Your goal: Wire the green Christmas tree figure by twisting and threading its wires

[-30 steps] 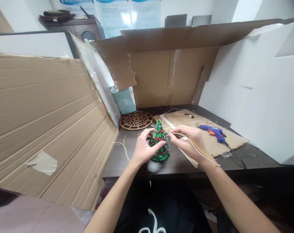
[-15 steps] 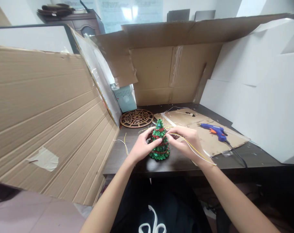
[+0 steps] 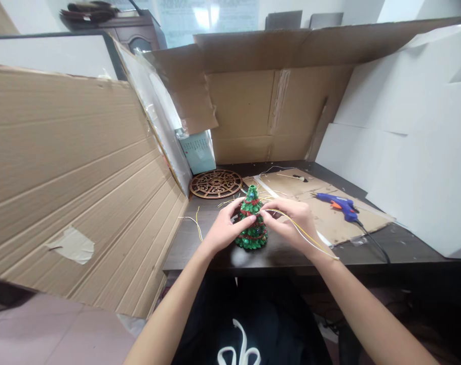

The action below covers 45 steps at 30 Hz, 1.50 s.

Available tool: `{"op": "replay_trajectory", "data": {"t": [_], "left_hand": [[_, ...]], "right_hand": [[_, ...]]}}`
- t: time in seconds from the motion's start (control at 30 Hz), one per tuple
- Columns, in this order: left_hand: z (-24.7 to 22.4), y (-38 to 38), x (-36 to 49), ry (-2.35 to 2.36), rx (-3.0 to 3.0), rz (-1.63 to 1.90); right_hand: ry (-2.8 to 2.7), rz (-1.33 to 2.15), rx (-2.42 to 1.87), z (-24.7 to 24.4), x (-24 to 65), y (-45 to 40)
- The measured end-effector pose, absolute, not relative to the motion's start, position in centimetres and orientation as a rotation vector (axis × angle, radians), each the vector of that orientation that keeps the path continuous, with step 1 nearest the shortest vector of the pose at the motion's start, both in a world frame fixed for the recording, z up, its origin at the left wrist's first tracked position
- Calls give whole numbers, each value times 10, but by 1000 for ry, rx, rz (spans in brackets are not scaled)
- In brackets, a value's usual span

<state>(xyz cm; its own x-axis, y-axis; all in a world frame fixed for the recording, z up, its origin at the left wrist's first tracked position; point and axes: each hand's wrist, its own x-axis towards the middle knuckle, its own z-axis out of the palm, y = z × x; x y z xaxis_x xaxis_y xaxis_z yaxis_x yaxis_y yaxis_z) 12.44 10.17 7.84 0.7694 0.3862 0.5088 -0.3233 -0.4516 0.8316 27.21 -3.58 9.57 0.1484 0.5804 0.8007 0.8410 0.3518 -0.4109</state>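
A small green Christmas tree model (image 3: 252, 223) with red trim stands upright on the dark desk (image 3: 215, 243). My left hand (image 3: 226, 228) grips its left side, thumb across the front. My right hand (image 3: 291, 223) pinches a thin yellow wire (image 3: 310, 237) against the tree's right side; the wire trails back over my right wrist.
Cardboard sheets wall the desk on the left (image 3: 74, 192) and back (image 3: 268, 111), white boards on the right (image 3: 401, 147). A blue glue gun (image 3: 339, 204) lies on a cardboard mat (image 3: 329, 218). A round carved wooden disc (image 3: 216, 183) and a pale box (image 3: 198, 151) sit behind. Loose yellow wires (image 3: 195, 225) lie left.
My right hand moved in from the right until its fingertips touch the tree beside my left thumb. The view has tilted slightly downward.
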Motion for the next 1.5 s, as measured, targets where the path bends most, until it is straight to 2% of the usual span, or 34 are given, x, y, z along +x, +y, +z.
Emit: {"op": "replay_trajectory", "data": {"t": [0.17,0.33,0.4,0.53,0.6,0.7,0.8,1.13,1.5], "left_hand": [[77,102,124,42,1872,817],[73,104,125,62,1920,838],[76,101,122,62,2018,988],[94,78,110,-42,2264,1512],[103,63,102,-190,2400,1632],[112,42,97,-421,2725,1417],[110,33,100,-413,2978,1216],[103,47,116,-326,2572,1540],[101,52,116,-240,2367,1462]], "right_hand": [[-1597,-470,-1335,96,272,-36],[-1679,-485,-1354,89,271,-34],[-1680,-480,-1362,86,271,-34],[-1682,-410,-1389,87,273,-37],[-1693,-381,-1393,90,274,-39],[-1717,-325,-1382,91,275,-40],[-1717,-288,-1394,91,276,-40],[-1712,-317,-1418,98,272,-42],[-1659,-387,-1334,96,273,-40]]}}
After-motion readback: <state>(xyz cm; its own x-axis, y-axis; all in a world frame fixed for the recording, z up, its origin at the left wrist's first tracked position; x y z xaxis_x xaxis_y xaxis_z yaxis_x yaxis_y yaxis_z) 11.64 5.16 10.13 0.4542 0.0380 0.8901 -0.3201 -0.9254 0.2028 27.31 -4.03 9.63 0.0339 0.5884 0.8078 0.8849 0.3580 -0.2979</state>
